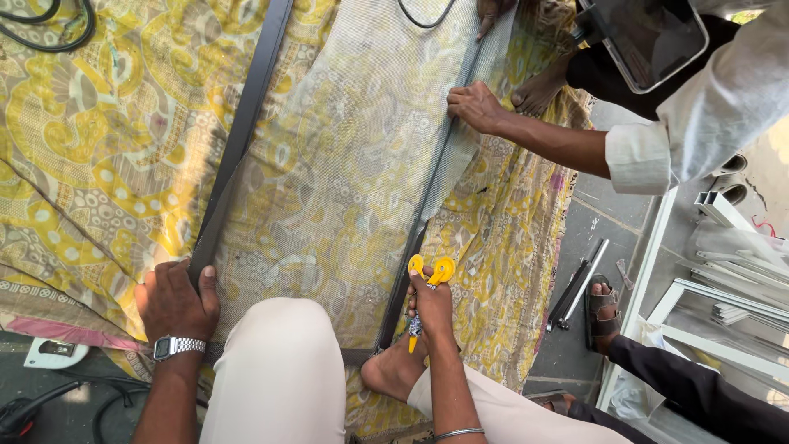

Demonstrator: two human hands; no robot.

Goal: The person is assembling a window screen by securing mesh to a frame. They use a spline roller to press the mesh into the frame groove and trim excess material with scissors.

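Our left hand [174,306] presses flat, ungripping, on the dark frame's [242,136] near-left rail; across the mesh [345,156], our right hand [431,306] clasps a yellow roller tool [431,271] on its right rail.

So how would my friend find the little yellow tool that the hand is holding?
Start at the big yellow patterned cloth on the floor, then follow the dark frame bar on its right side down toward the bare foot. The right hand holds the tool there: the only bright plain-yellow thing, with two round wheels.
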